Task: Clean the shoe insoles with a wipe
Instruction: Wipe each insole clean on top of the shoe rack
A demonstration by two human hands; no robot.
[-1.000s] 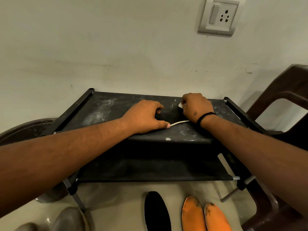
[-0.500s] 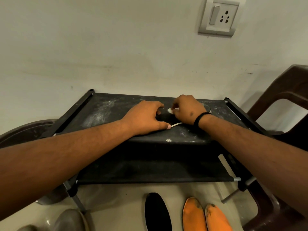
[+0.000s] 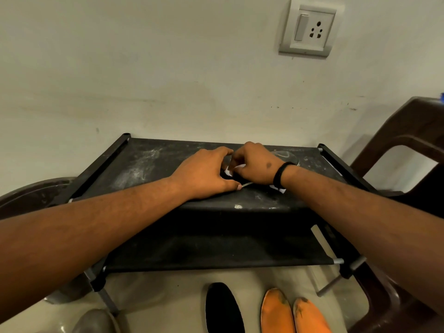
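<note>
Both hands meet: right hand [image 3: 254,164] has slid its gripped wipe [image 3: 227,171] to the insole-pinning left hand [image 3: 206,173].

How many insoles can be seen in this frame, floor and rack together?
4. A black insole and two orange insoles lie on the floor; a fourth black one lies on the rack top under both hands. Others may be hidden.

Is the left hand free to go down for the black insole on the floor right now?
Probably not yet. The left hand is pinning an insole on the rack top while the right hand wipes. The path down to the black insole looks open once it lets go.
</note>
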